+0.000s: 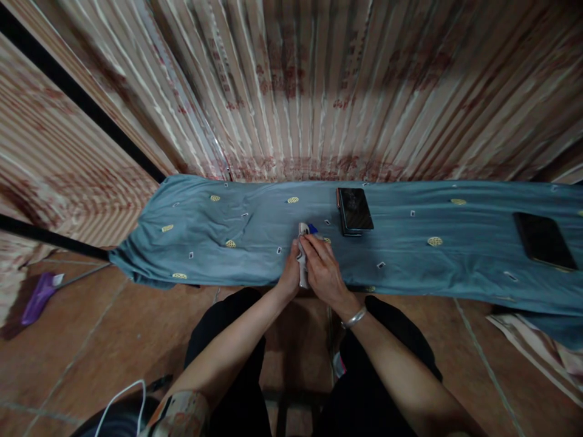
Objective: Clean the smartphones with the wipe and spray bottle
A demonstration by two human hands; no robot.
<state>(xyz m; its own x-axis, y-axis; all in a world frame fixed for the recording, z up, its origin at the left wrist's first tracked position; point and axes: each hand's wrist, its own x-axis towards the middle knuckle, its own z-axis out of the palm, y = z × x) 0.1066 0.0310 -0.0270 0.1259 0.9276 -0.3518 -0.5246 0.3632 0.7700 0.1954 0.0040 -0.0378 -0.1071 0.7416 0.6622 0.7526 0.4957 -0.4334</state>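
Note:
Both hands meet over the front half of the blue-green cloth (255, 261). Closed around a narrow whitish object (303, 279), my left hand (289, 270) grips it from the left side. My right hand (324, 267), a silver bracelet on its wrist, has its fingers bent over the same object's upper part. A small dark-blue piece (312, 229) pokes out beyond the right fingertips; whether it belongs to the object I cannot tell. Fingers hide much of the object, so its kind stays unclear.
A black phone (356, 208) lies on another dark item right of my hands. Farther right is a second dark flat device (544, 241). Pleated curtains (296, 91) hang behind the cloth. A purple object (40, 298) lies on the tiled floor at left.

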